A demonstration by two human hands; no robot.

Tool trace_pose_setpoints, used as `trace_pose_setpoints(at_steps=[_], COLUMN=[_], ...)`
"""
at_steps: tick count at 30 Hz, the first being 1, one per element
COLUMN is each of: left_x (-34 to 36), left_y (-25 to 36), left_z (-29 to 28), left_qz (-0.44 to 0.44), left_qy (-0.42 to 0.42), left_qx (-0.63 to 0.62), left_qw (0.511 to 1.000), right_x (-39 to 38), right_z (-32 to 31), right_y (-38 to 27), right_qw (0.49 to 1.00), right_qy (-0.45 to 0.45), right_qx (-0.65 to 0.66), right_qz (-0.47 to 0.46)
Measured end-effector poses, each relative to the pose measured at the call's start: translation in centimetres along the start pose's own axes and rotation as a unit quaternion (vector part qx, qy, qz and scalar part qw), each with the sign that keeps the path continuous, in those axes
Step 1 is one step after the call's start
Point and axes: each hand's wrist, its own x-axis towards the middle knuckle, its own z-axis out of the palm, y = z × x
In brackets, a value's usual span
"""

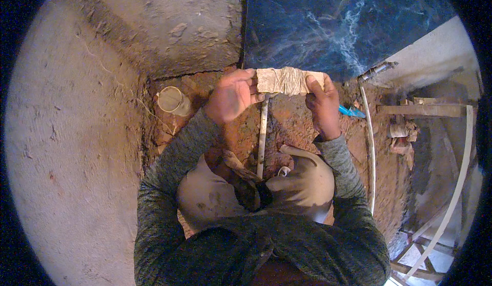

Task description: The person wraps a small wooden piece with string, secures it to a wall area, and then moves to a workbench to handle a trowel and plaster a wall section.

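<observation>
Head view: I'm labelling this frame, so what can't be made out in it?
All in the head view:
Block: middle, hidden under wound string.
Straight pipe: upper end, hidden behind the block.
Dark panel: top, cut off by the picture's upper edge.
Blue thing: too small to identify.

The person wears a flecked dark-grey long-sleeved top (pixel 266 240) and stained beige trousers (pixel 207 191).

We see matt, fibrous string (pixel 291 81) round dull, pale flat block (pixel 266 82), material unclear to us. Glossy, marble-look dark blue slab (pixel 307 19). Rough, matt plaster-like wall (pixel 77 158). Coarse earthen ground (pixel 302 127). Smooth, plastic-looking white pipe (pixel 369 142). Soft, heathered cloth sleeve (pixel 179 145); stained, matt cloth trousers (pixel 202 191). We note rough-looking wooden bar (pixel 425 110).
</observation>
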Motion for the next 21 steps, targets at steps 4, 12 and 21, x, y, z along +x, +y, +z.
trace_pose_setpoints(at_steps=[4,12,21], left_x=[-0.3,-0.2,1.0], left_y=[-0.2,-0.6,-1.3], left_z=[-0.5,-0.8,-1.4], left_qz=[0.176,0.165,0.099], left_qy=[-0.062,0.019,0.041], left_qx=[0.452,0.573,0.032], left_qw=[0.872,0.803,0.994], right_x=[-0.2,-0.1,0.0], right_z=[0.3,0.3,0.2], right_y=[-0.6,-0.7,-0.3], right_qw=[0.999,0.998,0.999], right_qy=[-0.027,-0.052,-0.038], right_qx=[0.033,0.008,-0.027], right_qz=[0.026,0.029,-0.016])
